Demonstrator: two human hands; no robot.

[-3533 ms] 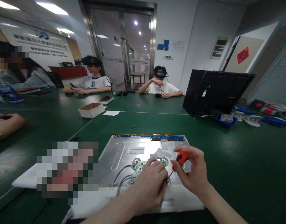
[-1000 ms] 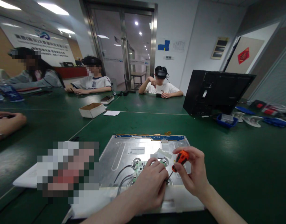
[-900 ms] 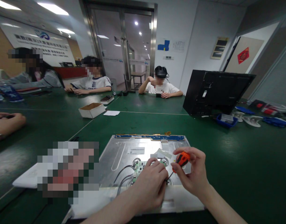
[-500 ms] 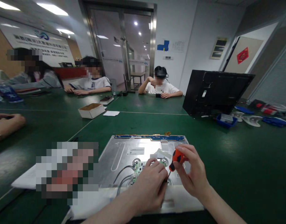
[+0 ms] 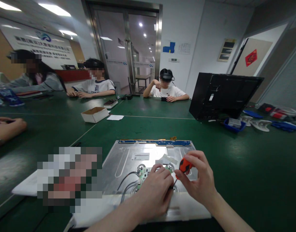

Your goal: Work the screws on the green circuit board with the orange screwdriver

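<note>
A silvery metal panel (image 5: 121, 161) lies flat on the green table, with a long blue circuit strip (image 5: 148, 142) along its far edge. My right hand (image 5: 201, 177) grips the orange and black handle of a screwdriver (image 5: 185, 165) between thumb and fingers. The tool's thin shaft slants down to the fingertips of my left hand (image 5: 157, 188). That hand rests over the panel, fingers curled together near the shaft's end; what they pinch is hidden. Partly under it sits a green circuit board (image 5: 143, 174) with dark cables (image 5: 127, 175) running off its left side.
A black monitor (image 5: 225, 96) and a blue tray (image 5: 234, 125) stand at the right. An open white box (image 5: 95, 115) is farther back, left. Three people sit around the table; another person's hands (image 5: 11, 129) are at the left edge. A white packet (image 5: 29, 183) lies left.
The screwdriver handle has tilted and shifted slightly right in my right hand, whose thumb and fingers have changed their hold. My left hand stays in place.
</note>
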